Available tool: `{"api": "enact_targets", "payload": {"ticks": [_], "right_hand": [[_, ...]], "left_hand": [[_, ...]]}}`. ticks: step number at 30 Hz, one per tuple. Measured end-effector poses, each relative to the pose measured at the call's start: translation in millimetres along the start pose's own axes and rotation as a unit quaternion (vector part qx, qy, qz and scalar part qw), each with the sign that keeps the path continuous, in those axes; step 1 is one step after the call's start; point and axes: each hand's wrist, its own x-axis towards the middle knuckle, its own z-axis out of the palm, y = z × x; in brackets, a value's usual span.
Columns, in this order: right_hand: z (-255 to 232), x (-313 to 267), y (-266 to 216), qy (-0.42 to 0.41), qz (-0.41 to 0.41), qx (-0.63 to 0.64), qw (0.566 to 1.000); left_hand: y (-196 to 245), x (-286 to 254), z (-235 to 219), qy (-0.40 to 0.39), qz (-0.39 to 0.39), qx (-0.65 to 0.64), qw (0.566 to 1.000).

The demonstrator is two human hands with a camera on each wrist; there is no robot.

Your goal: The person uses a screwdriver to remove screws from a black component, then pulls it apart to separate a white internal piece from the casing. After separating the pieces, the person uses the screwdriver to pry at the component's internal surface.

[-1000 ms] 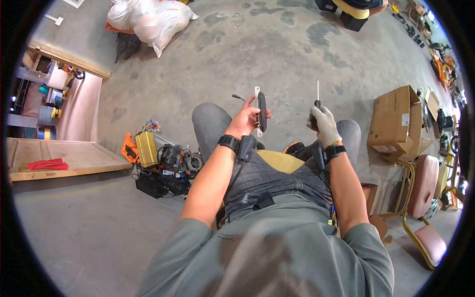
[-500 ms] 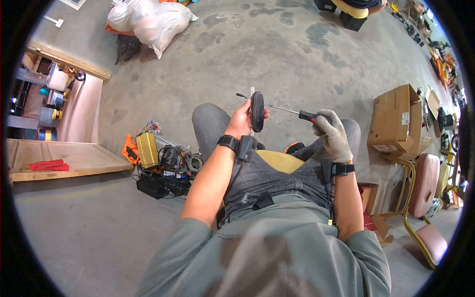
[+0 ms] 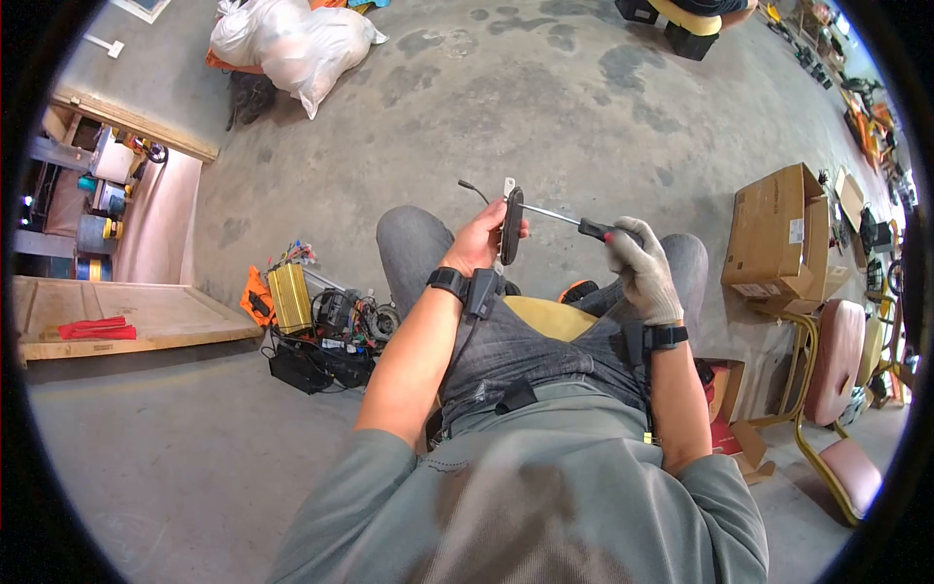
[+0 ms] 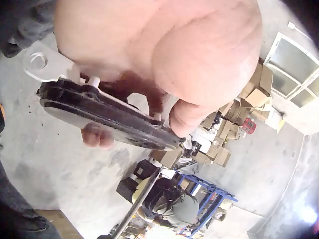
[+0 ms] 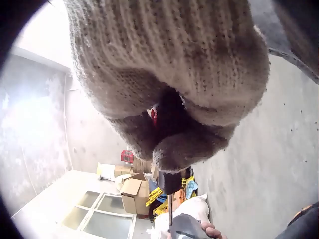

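Observation:
My bare left hand [image 3: 475, 241] holds a slim black oval unit [image 3: 512, 234] on edge, thumb and fingers around it. A pale bracket with a holed tab [image 4: 47, 62] sticks out past one end of the unit. A short black cable [image 3: 469, 185] with a plug-like end pokes out beyond the hand. In a knitted glove, my right hand [image 3: 646, 275] grips a screwdriver [image 3: 592, 229] by its black and red handle. The screwdriver's thin metal shaft [image 4: 139, 199] points left, its tip right at the upper part of the unit's face.
On the floor to the left lie a gold metal box [image 3: 289, 295] and a heap of cables and black electronics [image 3: 341, 326]. A cardboard box [image 3: 769, 234] and a pink-padded chair [image 3: 835, 365] stand at the right. White sacks [image 3: 292, 49] lie farther off, and another person [image 4: 174, 204] sits there.
The screwdriver has swung from pointing away from me to pointing left, and its tip has come to the black unit. The left hand has turned the unit slightly.

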Motion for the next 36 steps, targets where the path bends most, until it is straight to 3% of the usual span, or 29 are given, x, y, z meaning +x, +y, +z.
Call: {"api": "enact_targets", "payload": {"ticks": [9,16,25,27,31,34,36], "right_hand": [[4,-2,-2,0.007,0.006,-0.001,1.0],[8,-4,-4,0.011,0.006,0.006,1.0],[-6,-7,-15,-0.02,0.087,-0.082,0.993],[-6,-3,-3,-0.002,0.008,-0.059,0.998],[-1,-4,0,0.015,-0.046,-0.047,0.998],[2,-10,-16,0.021,0.025,-0.033,0.999],[-15,-6,-19,-0.06,0.108,-0.096,0.988]], "left_hand": [[-1,0,2,-0.016,0.018,0.054,0.998],[-3,-1,1,0.018,0.005,0.057,0.998],[-7,2,-7,0.011,-0.001,0.103,0.995],[-8,3,-8,0.006,0.001,0.113,0.994],[-8,2,-7,0.01,-0.008,0.105,0.994],[-8,3,-11,0.008,-0.008,0.11,0.994],[-7,3,-8,0.005,-0.006,0.108,0.994]]}}
